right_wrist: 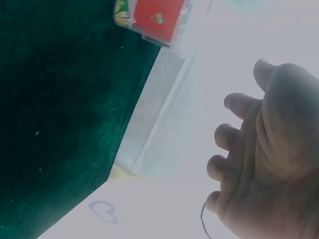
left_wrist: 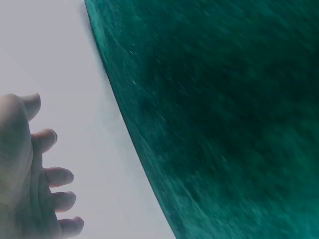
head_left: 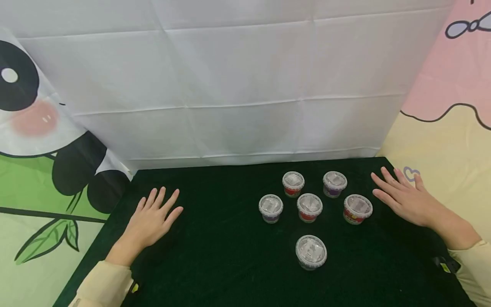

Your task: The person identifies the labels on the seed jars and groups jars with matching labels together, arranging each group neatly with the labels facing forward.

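Observation:
In the head view my left hand [head_left: 151, 221] hovers palm down over the left part of the dark green table, fingers spread and holding nothing. My right hand [head_left: 408, 198] is spread the same way near the right edge. It is nearest to a red-labelled tub [head_left: 358, 209] with a clear lid. Left of that tub are another red tub [head_left: 310, 207], a red tub at the back [head_left: 293, 183], a purple tub [head_left: 334, 184] and a second purple tub [head_left: 270, 208]. A pale tub [head_left: 311, 252] stands closest to me.
The green cloth [head_left: 215, 238] covers the table. A white sheet [head_left: 238, 85] hangs behind it. Printed cartoon cloths stand at the left [head_left: 42, 179] and right [head_left: 452, 149]. Cream sleeves [head_left: 103, 283] cover both forearms.

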### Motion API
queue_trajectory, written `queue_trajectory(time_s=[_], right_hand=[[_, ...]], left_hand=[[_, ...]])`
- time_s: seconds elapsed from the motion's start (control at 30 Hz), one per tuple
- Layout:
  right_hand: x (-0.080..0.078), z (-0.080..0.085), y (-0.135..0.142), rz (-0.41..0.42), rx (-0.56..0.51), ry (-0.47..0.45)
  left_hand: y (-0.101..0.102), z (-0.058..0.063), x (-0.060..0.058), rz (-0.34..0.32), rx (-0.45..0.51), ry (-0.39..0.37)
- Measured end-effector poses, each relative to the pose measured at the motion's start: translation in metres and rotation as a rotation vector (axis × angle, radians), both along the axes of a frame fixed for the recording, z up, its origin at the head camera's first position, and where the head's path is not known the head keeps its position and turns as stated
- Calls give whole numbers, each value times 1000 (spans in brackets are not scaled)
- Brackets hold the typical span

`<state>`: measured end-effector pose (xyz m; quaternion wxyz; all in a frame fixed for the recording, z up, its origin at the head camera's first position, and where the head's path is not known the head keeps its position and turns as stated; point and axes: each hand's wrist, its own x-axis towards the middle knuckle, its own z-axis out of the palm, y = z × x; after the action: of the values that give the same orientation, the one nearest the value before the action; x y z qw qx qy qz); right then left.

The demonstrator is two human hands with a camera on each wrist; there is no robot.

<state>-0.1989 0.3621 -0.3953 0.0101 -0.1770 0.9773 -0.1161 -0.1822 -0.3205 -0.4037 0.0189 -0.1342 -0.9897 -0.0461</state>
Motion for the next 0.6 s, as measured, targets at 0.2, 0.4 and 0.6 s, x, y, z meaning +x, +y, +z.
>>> queue_trajectory(time_s=[0.2, 0.4, 0.6], right_hand=[[2, 12, -13, 40, -57, 19], [2, 20, -26, 68, -138, 12], [4, 26, -39, 108, -281, -54]], left_hand=[[22, 5, -3, -39, 2, 21], [50, 13, -7, -103, 9, 42], [85, 20, -9, -191, 68, 21]])
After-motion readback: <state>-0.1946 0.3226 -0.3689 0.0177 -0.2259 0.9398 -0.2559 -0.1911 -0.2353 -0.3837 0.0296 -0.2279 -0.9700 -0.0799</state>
